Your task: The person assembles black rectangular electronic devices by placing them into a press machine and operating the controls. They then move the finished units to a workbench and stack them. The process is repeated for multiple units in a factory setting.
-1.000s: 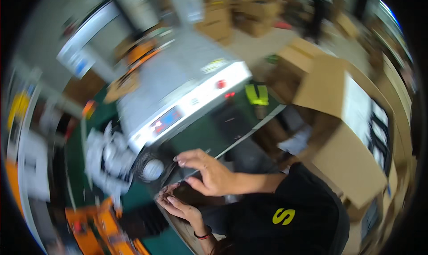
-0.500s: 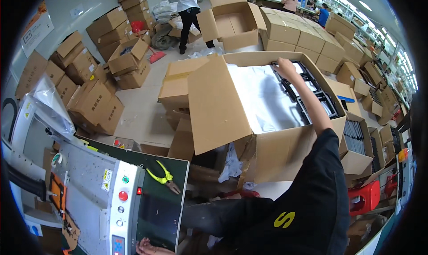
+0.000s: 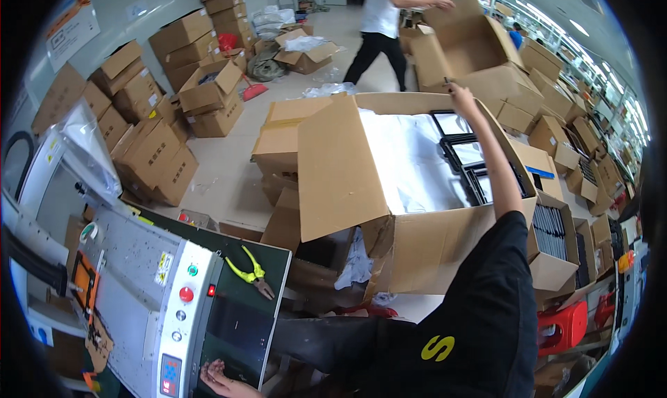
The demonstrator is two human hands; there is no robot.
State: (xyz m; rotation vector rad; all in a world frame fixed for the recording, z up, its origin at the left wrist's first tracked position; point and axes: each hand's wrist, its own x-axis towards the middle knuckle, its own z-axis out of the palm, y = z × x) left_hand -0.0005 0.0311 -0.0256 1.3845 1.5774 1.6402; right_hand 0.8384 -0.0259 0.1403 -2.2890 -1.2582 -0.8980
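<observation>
My right arm [image 3: 495,163] reaches over an open cardboard box [image 3: 434,252]. My right hand [image 3: 461,99] is closed above its far edge. A small dark tip [image 3: 447,82] of a thin black piece sticks out past the fingers; hand and arm hide the rest. Inside the box, black rectangular frames [image 3: 464,150] lie along the right side, beside white sheeting [image 3: 410,158]. Low at the left, my left hand [image 3: 219,378] rests on the dark green tabletop [image 3: 276,276], fingers loosely apart and holding nothing, close to a machine's control panel [image 3: 182,304].
Yellow-handled pliers [image 3: 251,273] lie on the tabletop. Beyond the box, a person [image 3: 381,33] handles a large open carton [image 3: 472,47]. Stacked cartons [image 3: 156,161] stand at the left. Right of my box are a carton of grey slats [image 3: 552,234] and a red stool [image 3: 561,328].
My right hand has risen from the frames to above the box's far edge. The other person and their carton have moved right. My left hand remains on the tabletop.
</observation>
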